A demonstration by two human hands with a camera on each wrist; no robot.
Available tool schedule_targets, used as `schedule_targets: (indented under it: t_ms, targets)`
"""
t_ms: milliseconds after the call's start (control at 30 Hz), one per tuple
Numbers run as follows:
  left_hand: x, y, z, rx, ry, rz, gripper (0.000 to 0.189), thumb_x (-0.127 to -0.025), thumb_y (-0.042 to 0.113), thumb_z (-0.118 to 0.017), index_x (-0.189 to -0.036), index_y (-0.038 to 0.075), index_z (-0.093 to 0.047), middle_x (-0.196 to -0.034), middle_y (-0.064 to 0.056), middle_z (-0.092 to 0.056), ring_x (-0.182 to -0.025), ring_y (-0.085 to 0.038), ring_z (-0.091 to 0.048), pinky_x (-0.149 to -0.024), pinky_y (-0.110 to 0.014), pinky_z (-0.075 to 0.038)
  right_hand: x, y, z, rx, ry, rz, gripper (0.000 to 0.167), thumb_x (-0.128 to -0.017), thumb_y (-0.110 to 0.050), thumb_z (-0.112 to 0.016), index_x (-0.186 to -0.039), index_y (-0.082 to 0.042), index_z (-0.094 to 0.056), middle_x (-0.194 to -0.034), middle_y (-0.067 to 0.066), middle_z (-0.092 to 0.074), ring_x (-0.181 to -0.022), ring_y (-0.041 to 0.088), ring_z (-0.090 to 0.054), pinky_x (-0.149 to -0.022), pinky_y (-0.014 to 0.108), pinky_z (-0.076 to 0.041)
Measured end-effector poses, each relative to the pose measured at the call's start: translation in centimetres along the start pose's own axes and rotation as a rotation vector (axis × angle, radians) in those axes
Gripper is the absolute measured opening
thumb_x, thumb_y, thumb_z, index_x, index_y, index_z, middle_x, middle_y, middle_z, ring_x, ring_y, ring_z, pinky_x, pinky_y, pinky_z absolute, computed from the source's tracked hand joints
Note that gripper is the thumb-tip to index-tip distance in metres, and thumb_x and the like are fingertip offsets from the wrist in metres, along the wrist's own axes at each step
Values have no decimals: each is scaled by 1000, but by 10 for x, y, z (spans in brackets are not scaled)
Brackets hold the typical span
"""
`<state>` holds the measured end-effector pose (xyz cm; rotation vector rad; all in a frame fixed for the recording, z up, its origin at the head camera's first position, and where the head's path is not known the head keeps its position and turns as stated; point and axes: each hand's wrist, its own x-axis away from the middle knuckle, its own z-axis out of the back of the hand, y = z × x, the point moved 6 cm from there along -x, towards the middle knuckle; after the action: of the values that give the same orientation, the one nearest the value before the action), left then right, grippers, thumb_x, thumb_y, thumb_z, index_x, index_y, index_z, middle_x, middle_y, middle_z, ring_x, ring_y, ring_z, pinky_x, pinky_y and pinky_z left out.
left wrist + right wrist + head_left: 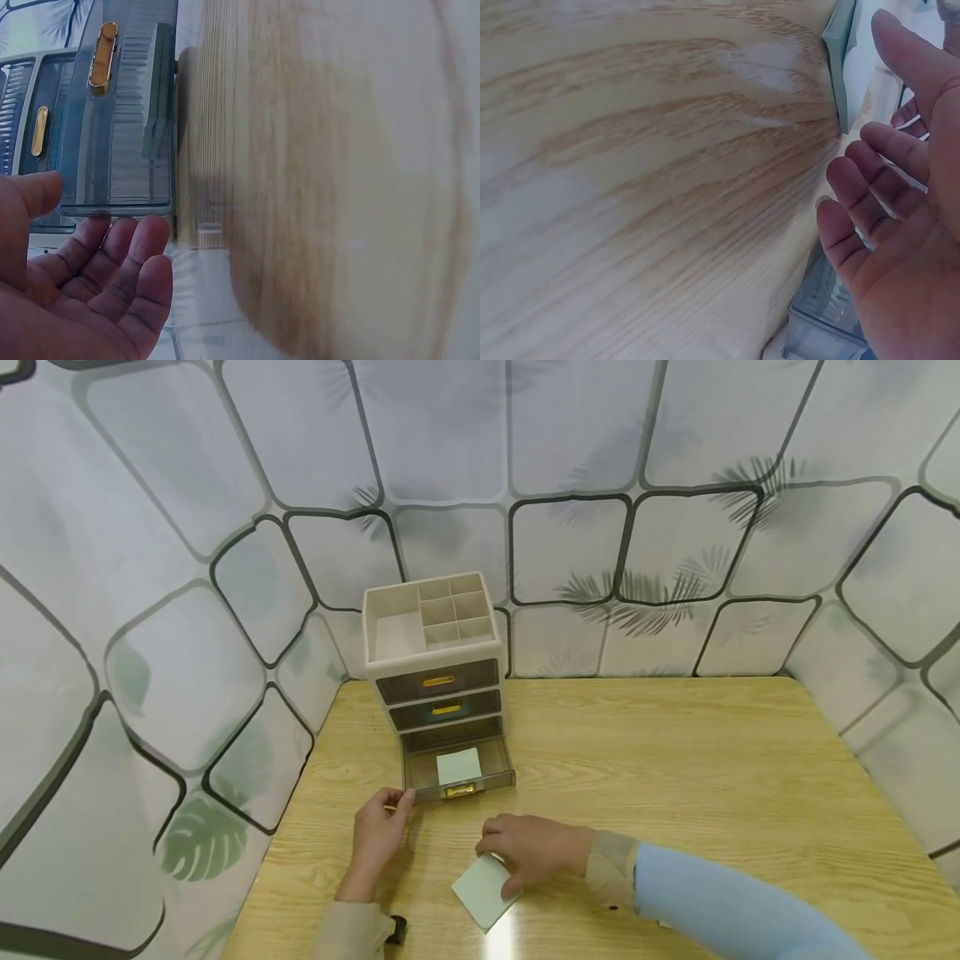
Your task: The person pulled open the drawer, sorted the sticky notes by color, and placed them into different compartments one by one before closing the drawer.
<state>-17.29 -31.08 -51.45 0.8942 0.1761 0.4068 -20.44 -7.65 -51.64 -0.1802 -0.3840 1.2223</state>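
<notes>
A small desktop drawer unit (435,662) stands at the back left of the table, its bottom drawer (495,758) pulled out. Inside that drawer lies a pale green square of note paper (459,766). My left hand (378,833) is at the drawer's front left corner; in the left wrist view its fingertips meet the drawer's edge, thumb spread away. A second pale green note pad (482,893) lies on the table in front of the drawer. Over its right side is my right hand (536,847), fingers loosely bent and thumb by the pad (844,67).
Two closed drawers with gold handles (438,680) sit above the pulled-out one. The unit's top tray (397,631) has several compartments. Patterned cloth walls (570,552) rise behind and beside the wooden table (675,760).
</notes>
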Motion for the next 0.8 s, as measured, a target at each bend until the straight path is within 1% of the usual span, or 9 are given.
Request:
schedule_targets:
  t_ms: [167, 333, 600, 800]
  targets:
    - [0, 1, 0, 1, -1, -2, 31, -108, 30, -65, -109, 0, -73, -98, -14, -79, -85, -21, -71, -67, -29, -54, -1, 1, -3, 20, -14, -3, 69, -83, -47, -90, -142, -19, -66, -133, -5, -64, -114, 4, -58, -98, 19, -53]
    - [0, 1, 1, 0, -2, -1, 31, -108, 30, -64, -109, 0, -72, -99, -14, -79, -85, -21, -71, -67, -29, -54, -2, 1, -6, 42, -9, -2, 68, -82, -47, -92, -139, -19, -67, -131, -5, -63, -113, 3, -58, -97, 18, -53]
    - [1, -2, 1, -3, -1, 14, 31, -108, 30, -65, -108, 0, -72, -95, -14, -77, -82, -18, -69, -65, -27, -53, -4, 1, -8, 9, -4, -11, 63, -80, -43, -94, -133, -21, -68, -127, -7, -63, -108, 2, -56, -95, 16, -53]
    - [-1, -1, 0, -2, 1, 11, 32, -108, 31, -65, -109, 0, -72, -95, -14, -77, -83, -20, -70, -66, -29, -54, -7, 5, -8, -39, -13, -25, 62, -78, -40, -96, -129, -22, -67, -122, -8, -61, -103, 0, -53, -92, 14, -51]
